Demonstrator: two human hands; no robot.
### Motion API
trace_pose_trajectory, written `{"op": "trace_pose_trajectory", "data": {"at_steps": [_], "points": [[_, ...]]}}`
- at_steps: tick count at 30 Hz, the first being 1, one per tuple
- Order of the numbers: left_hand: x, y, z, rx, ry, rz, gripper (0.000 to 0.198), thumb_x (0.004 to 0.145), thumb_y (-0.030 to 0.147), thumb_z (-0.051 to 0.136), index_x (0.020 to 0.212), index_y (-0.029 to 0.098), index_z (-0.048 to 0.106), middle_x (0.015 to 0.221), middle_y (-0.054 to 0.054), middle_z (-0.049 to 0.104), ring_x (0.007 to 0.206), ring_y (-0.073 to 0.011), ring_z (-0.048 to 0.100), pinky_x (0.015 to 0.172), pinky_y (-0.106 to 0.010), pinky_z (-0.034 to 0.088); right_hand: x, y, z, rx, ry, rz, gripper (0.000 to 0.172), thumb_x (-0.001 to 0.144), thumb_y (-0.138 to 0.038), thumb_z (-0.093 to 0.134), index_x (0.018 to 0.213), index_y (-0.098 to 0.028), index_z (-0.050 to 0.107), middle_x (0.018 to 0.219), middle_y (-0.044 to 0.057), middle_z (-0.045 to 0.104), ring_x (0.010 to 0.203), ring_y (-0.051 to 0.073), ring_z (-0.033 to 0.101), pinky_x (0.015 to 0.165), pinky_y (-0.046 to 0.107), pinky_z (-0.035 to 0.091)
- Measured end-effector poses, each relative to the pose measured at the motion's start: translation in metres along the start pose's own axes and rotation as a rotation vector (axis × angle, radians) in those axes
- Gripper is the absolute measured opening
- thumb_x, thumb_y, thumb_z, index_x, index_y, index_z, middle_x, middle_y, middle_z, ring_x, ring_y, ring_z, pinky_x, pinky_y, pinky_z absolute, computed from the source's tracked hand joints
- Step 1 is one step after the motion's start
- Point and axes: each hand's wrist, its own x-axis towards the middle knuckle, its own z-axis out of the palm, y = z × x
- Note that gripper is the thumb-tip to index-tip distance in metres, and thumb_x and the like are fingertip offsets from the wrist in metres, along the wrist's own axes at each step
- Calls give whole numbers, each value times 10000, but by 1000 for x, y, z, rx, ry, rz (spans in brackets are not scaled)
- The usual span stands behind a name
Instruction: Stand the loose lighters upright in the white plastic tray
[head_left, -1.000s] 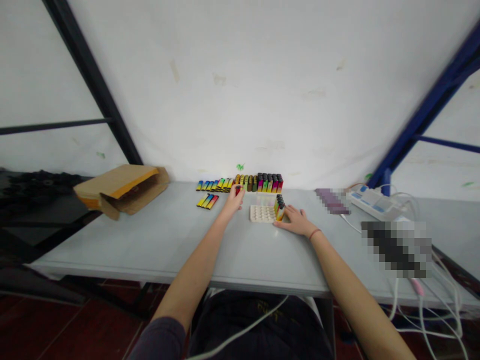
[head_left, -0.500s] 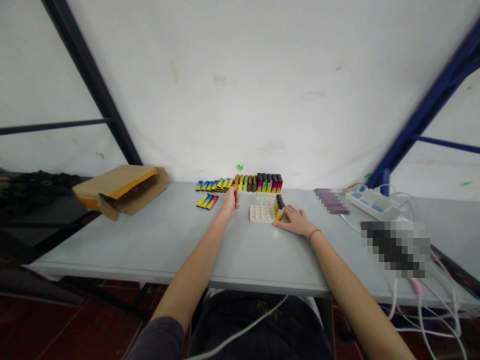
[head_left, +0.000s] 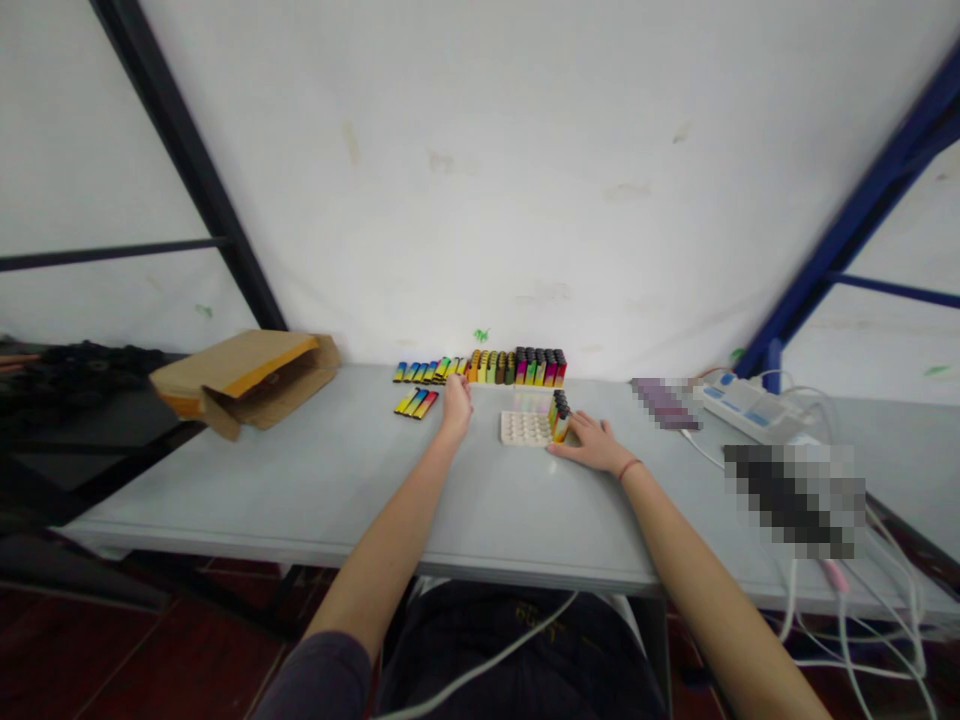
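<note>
My left hand [head_left: 457, 406] is closed, its fingers curled in beside the lying lighters [head_left: 424, 372] at the back of the table. Whatever it may hold is hidden by the fingers. With fingers spread, my right hand [head_left: 595, 443] rests at the right end of a white tray with round holes [head_left: 523, 428]. Its thumb lies by the tray's front corner and its fingertips touch or nearly touch a column of upright lighters [head_left: 559, 416] in that end. Several lighters [head_left: 415, 403] lie side by side left of my left hand.
Against the wall stand yellow-green lighters [head_left: 491, 367] and black-topped lighters [head_left: 540, 367]. An open cardboard box [head_left: 240, 375] lies at the left. To the right are a power strip [head_left: 750, 405], cables and two blurred-out items.
My left hand has shifted slightly to the left and turned a little, staying closed. My right hand, the tray and its lighters have kept their places.
</note>
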Motion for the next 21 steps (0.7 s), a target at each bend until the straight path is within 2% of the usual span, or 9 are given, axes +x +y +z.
{"op": "trace_pose_trajectory", "data": {"at_steps": [3,5,14,18,21], "points": [[-3,2,2,-18,76,-13,318,951,300,401,652,230,315,555,57,303,433,-92,264,416,-214,208,0,0,0,-1,-7,4,500,898,-662,570,1154,-238,641,1474,152,561,1480,398,356,1144,739,232],[-6,3,3,-34,63,-16,326,949,317,415,651,229,315,556,60,303,430,-88,265,416,-211,212,0,0,-1,1,-8,5,504,897,-663,575,1165,-240,640,1483,154,554,1484,400,353,1148,742,228],[-15,3,9,-107,-148,-115,278,895,394,470,689,224,391,540,80,343,423,-77,285,403,-167,236,0,0,-1,9,-28,17,538,904,-657,570,1247,-245,625,1550,150,491,1514,410,300,1160,758,188],[-17,1,13,-32,-206,-63,241,893,331,479,696,218,399,558,74,365,454,-79,311,429,-160,271,0,1,0,13,-18,8,536,902,-658,574,1226,-236,634,1540,155,502,1498,410,326,1149,756,204],[-16,-2,15,4,-187,57,214,895,267,498,711,217,400,576,67,379,483,-86,333,449,-166,269,1,0,0,10,-13,4,512,901,-653,579,1186,-234,646,1502,153,539,1482,404,353,1146,738,229]]}}
